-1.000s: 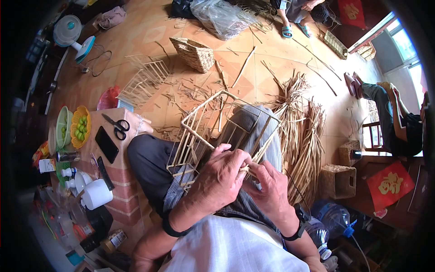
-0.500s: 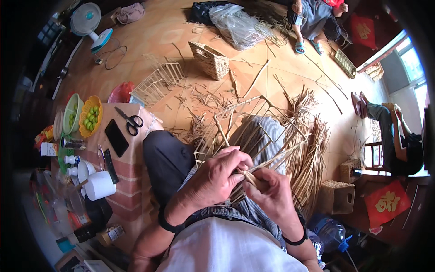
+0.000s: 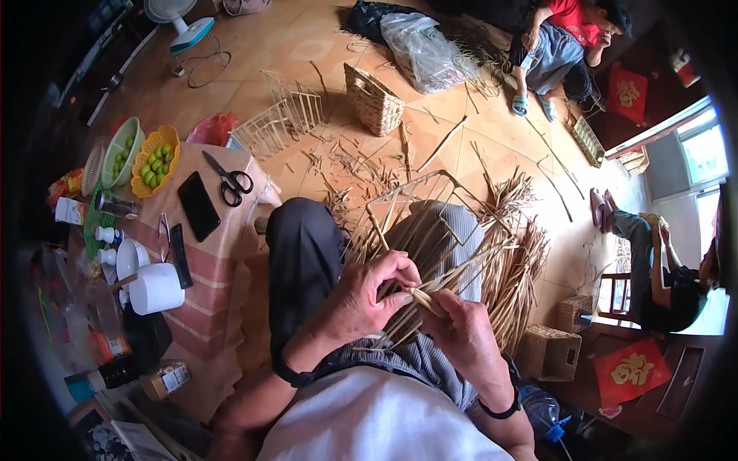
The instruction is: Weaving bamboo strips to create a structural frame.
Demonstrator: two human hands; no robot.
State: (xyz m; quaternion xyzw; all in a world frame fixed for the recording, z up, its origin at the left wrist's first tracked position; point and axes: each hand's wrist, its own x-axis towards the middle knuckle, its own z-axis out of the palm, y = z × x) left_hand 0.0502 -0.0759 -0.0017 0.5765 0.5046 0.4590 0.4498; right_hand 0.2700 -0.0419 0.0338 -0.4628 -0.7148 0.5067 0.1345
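"One strip point(image 3: 429, 302): where does it lie?"

"Just right of the left hand point(image 3: 365, 300), its length slanting down into the right hand point(image 3: 460, 326)."

"Which is nearer?"

"Neither; both touch it. The right clamps it, thumb along the top. The left pinches the tip, forefinger arched."

"And the frame point(image 3: 375, 224)?"

"Just beyond both hands. Forearms angle inward, wrists lower than the fingers' height in view."

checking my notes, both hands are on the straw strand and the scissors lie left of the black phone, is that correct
Not quite: in the head view, the scissors lie right of the black phone. The left hand and right hand are on the straw strand.
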